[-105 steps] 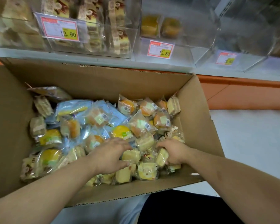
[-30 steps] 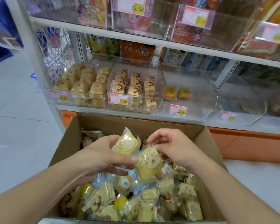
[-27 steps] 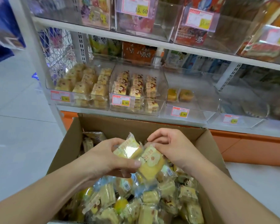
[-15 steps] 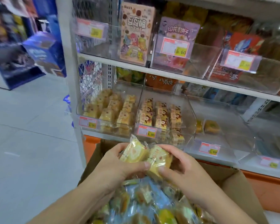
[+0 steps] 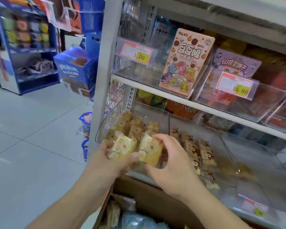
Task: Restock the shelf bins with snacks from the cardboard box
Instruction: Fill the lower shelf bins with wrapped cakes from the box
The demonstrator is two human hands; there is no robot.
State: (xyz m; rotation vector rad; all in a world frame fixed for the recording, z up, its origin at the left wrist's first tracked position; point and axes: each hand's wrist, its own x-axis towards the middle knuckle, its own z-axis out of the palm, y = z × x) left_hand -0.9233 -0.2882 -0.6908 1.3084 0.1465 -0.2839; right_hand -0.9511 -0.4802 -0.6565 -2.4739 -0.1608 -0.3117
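My left hand (image 5: 106, 160) grips a yellow wrapped snack cake (image 5: 122, 147), and my right hand (image 5: 170, 164) grips a second yellow wrapped cake (image 5: 149, 148) beside it. Both cakes are held side by side at the front of the leftmost clear shelf bin (image 5: 106, 129), which holds several similar yellow cakes (image 5: 132, 124). The cardboard box (image 5: 147, 200) sits below my arms at the bottom edge, with wrapped snacks (image 5: 135, 220) showing inside.
A neighbouring clear bin (image 5: 221, 146) holds brown-patterned cakes (image 5: 200, 151). Further right stands a nearly bare bin (image 5: 262, 187). The shelf above carries a pink biscuit box (image 5: 186, 63) and a purple pack (image 5: 234, 63). A grey upright post (image 5: 104, 63) and blue displays (image 5: 74, 70) stand left.
Both hands lifted out of the box with one cake each and rose to the front of the leftmost bin; my view swung up and left.
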